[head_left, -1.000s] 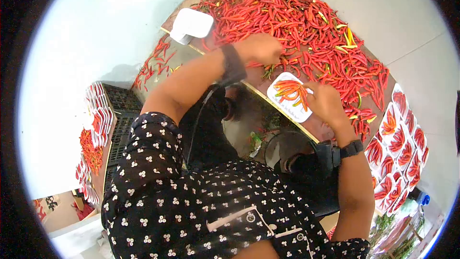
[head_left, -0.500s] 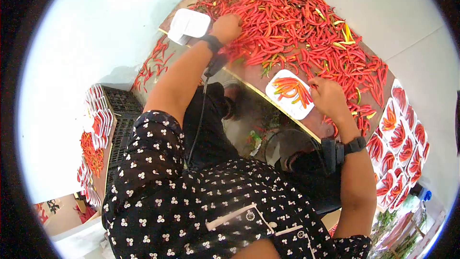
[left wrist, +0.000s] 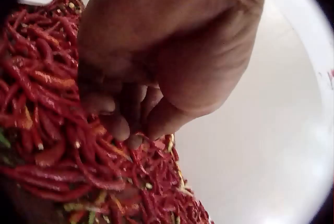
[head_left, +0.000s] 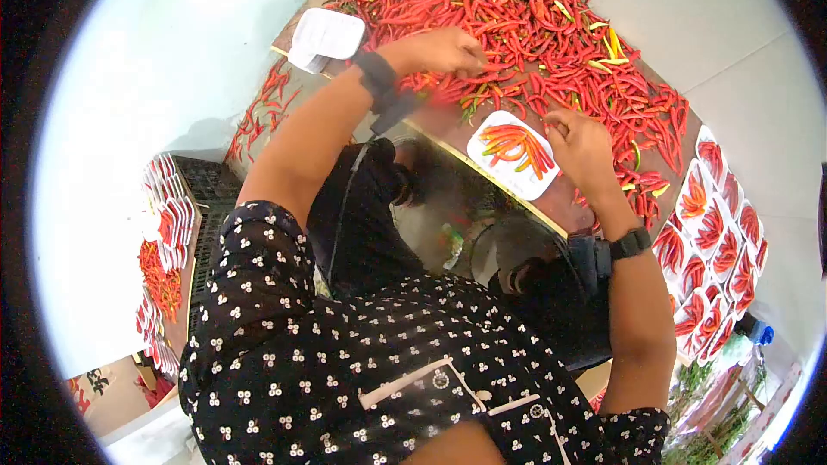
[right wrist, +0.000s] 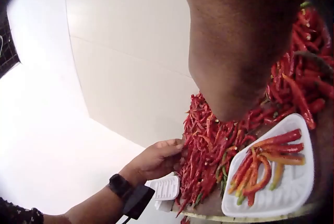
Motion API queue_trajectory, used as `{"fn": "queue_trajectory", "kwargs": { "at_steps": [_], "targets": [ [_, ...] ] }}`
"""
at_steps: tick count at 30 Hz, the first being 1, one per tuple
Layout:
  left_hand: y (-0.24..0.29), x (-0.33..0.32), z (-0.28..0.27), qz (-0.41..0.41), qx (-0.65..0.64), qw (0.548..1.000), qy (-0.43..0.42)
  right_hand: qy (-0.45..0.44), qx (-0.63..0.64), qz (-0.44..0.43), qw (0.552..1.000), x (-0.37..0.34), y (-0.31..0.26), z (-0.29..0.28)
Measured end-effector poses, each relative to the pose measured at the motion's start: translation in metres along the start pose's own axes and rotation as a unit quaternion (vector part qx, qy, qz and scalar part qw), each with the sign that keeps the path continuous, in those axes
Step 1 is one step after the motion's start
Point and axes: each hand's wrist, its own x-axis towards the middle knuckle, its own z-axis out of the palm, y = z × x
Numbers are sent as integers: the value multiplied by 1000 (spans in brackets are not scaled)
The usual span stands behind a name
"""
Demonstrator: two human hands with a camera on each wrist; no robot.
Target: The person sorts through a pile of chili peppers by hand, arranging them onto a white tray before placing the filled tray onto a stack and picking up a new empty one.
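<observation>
My left hand (head_left: 441,50) is over the near part of the red chilli pile (head_left: 508,13). In the left wrist view its fingers (left wrist: 122,127) are bent, their tips close together over the chillies; whether they pinch one cannot be told. A white tray (head_left: 491,178) near the table edge bears several red and orange chillies (head_left: 517,148) laid side by side. Just right of that tray is my right hand (head_left: 583,153), fingers bent, with red at the tips that may be a chilli or the pile behind. The right wrist view hides its fingertips.
Stacked white trays (head_left: 329,34) stand at the table's left end. Filled trays of chillies (head_left: 715,245) lie in overlapping rows at the right. More filled trays (head_left: 177,224) and a black crate (head_left: 207,181) are at the left. The wooden table edge (head_left: 482,174) runs nearest my body.
My left hand moved left to the pile beside the stacked trays, then back right over the chillies. The chillies on the near tray look more evenly spread, and my right hand has shifted slightly off them.
</observation>
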Motion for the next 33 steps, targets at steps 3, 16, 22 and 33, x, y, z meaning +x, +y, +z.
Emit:
{"fn": "queue_trajectory", "kwargs": {
  "at_steps": [3, 16, 22, 33],
  "targets": [
    [32, 8, 34, 76, 49, 991, -98, 50, 58, -34, 997, -1, -6, 4],
    [29, 16, 87, 111, -52, 966, -228, -4, 31, -50, 998, -9, -12, 8],
    [27, 23, 95, 144, -18, 966, -214, -53, -14, -48, 997, -10, -15, 8],
    [35, 19, 87, 123, 81, 987, -72, -87, -100, 3, 991, -14, 1, 19]
  ]
}}
